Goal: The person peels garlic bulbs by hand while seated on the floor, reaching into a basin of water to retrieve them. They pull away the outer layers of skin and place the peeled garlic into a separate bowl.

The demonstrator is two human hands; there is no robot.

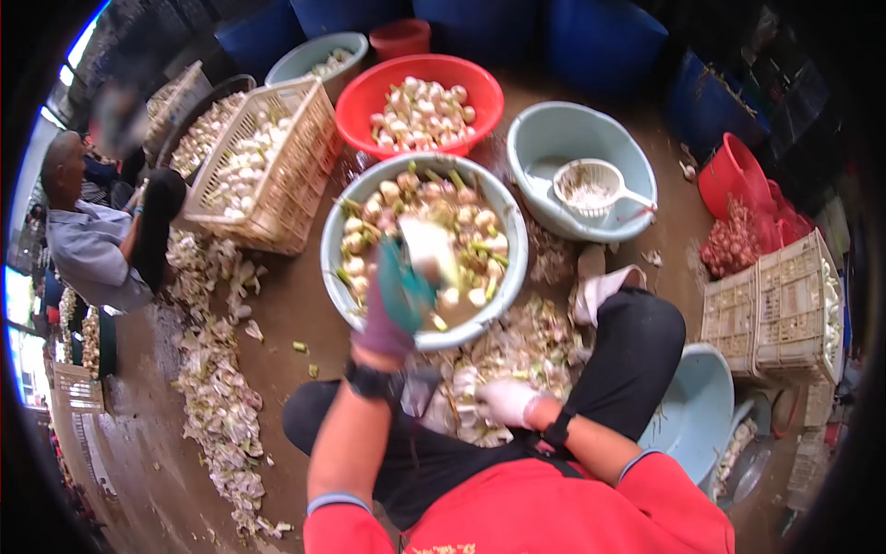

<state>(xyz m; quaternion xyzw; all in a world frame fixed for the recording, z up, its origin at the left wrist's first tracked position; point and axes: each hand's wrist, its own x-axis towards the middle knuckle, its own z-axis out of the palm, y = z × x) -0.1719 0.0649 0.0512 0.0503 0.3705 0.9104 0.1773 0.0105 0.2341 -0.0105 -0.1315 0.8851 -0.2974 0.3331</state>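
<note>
My left hand (399,291), in a green and purple glove with a dark watch at the wrist, is over a light blue basin (517,263) of garlic bulbs with green stems. Its fingers are curled at a whitish thing (429,249) smeared by motion, whose kind I cannot tell. Lower down, my right hand (509,403), in a white glove, is low between my legs with its fingers closed. Its fingertips are right at pale garlic skins (469,388), and what they grip is hidden. Loose peelings (521,351) pile up around it.
Beyond the basin stand a red basin (489,102) of garlic, a crate (286,198) of bulbs and a blue basin (540,129) holding a white strainer (586,189). Another person (97,231) sits at left beside heaped peelings (217,397). Stacked crates (775,295) stand at right.
</note>
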